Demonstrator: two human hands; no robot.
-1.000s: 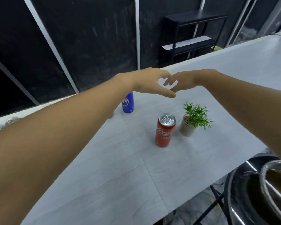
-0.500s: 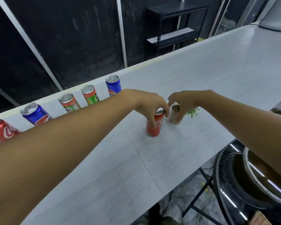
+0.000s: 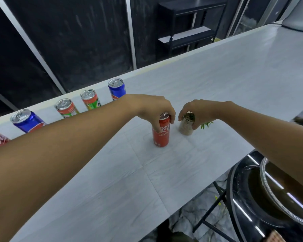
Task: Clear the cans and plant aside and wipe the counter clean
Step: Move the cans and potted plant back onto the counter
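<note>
While both hands work mid-counter:
Left hand (image 3: 154, 109): fingers curled round upright red cola can (image 3: 161, 132), on white counter (image 3: 208, 88).
Right hand (image 3: 198, 110): grips small speckled plant pot (image 3: 186, 127), soil inside.
Behind: blue can (image 3: 117, 89), nearest of five along the far edge.

I count six cans (image 3: 161, 131) on my counter (image 3: 217, 88): two red, two blue, two orange-and-green, plus one potted plant (image 3: 187, 125).

On the counter (image 3: 217, 81), a can (image 3: 161, 135) stood left of the plant (image 3: 186, 125); five cans (image 3: 89, 100) lined the far edge behind.
</note>
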